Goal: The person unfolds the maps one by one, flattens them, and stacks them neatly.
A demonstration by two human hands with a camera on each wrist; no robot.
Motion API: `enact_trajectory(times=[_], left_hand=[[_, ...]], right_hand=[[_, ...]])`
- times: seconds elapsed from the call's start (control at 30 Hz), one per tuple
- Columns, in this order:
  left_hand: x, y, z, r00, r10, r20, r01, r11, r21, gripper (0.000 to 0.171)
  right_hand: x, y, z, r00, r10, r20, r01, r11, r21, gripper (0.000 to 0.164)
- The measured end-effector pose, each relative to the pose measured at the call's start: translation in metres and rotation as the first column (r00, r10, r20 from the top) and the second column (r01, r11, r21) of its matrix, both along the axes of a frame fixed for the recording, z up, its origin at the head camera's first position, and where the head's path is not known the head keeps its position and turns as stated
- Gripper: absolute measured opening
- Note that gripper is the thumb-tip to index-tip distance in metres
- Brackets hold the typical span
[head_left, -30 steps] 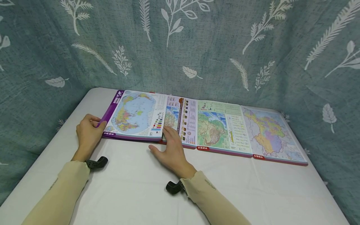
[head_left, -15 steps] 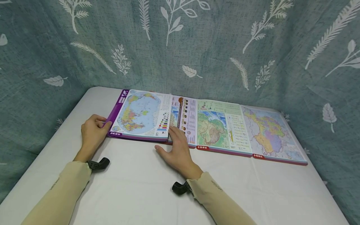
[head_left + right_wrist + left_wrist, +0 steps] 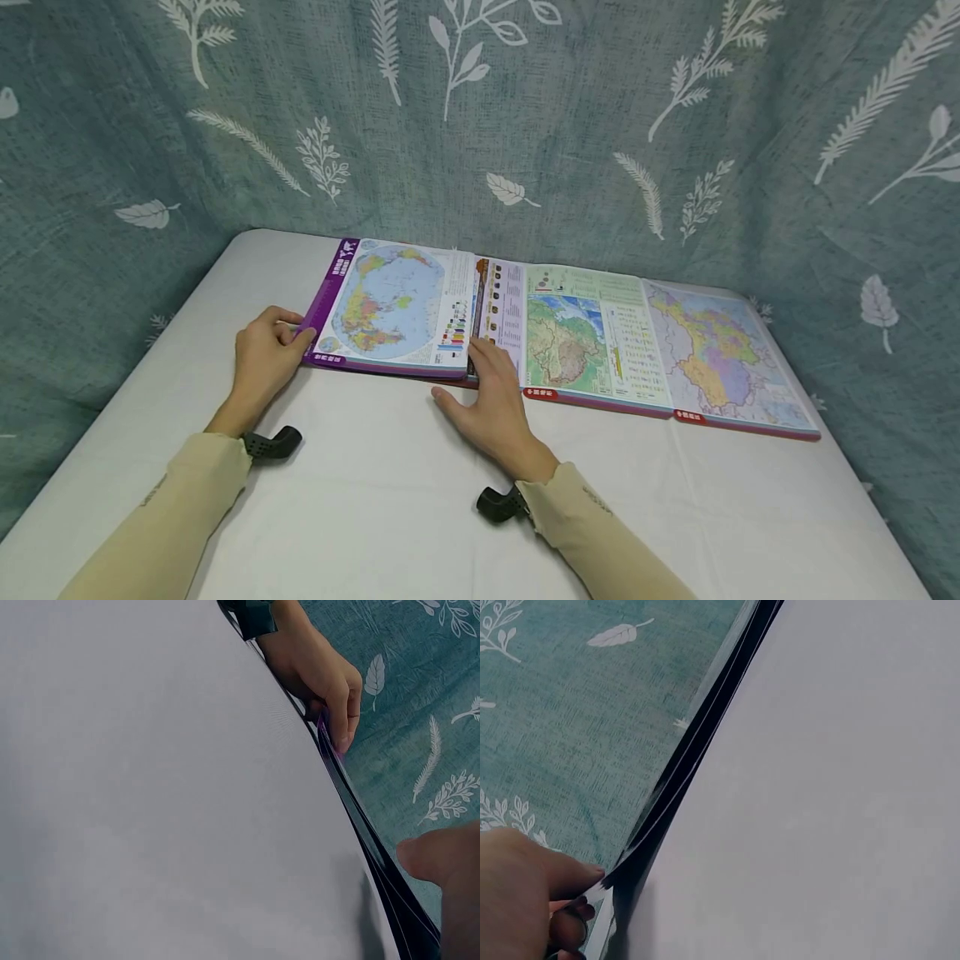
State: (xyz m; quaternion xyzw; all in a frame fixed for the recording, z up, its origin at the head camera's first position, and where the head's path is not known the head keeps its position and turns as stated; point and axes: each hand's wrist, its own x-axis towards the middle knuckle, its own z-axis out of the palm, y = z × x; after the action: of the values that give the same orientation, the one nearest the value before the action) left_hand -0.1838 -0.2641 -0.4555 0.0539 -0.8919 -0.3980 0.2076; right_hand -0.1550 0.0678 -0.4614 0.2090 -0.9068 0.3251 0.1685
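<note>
A purple-bordered world map sheet (image 3: 393, 304) lies over the left part of a row of joined map panels (image 3: 568, 337). My left hand (image 3: 266, 360) pinches its near left corner between thumb and fingers. In the left wrist view, the thumb of that hand (image 3: 517, 889) presses on the sheet's lifted corner. At the other side, my right hand (image 3: 491, 408) lays its extended fingers against the sheet's right edge, with the thumb spread out over the table. The right wrist view shows the right hand (image 3: 454, 862) beside the dark stacked edges of the sheets.
Further right, a coloured political map panel (image 3: 705, 362) lies flat, joined to the green relief map. Under everything is a white-covered table (image 3: 390, 517). A teal leaf-patterned curtain (image 3: 480, 142) hangs behind and along both sides. Black cameras sit on both wrists.
Both hands have shifted to the right together with the world map sheet. It now covers more of the panel beneath. The panels at the right have stayed in place.
</note>
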Motion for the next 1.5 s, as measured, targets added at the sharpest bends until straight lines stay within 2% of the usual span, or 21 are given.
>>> enact_trajectory(times=[0.3,0.63,1.13,1.5], left_hand=[[0.002,0.011,-0.002,0.997,-0.081,-0.003,0.08,0.996,-0.041,0.03],[0.002,0.021,-0.002,0.986,-0.169,-0.013,0.167,0.983,-0.08,0.034],[0.004,0.04,0.0,0.974,-0.224,0.028,0.226,0.967,-0.114,0.048],[0.004,0.045,-0.002,0.962,-0.269,0.047,0.273,0.953,-0.129,0.055]], right_hand=[[0.003,0.015,0.001,1.0,-0.02,-0.02,0.019,1.0,-0.012,0.08],[0.004,0.03,-0.001,0.998,-0.036,-0.054,0.034,0.999,-0.023,0.075],[0.011,0.05,0.0,0.996,-0.087,-0.033,0.086,0.996,-0.02,0.076],[0.012,0.061,-0.003,0.995,-0.09,-0.047,0.089,0.996,-0.028,0.075]])
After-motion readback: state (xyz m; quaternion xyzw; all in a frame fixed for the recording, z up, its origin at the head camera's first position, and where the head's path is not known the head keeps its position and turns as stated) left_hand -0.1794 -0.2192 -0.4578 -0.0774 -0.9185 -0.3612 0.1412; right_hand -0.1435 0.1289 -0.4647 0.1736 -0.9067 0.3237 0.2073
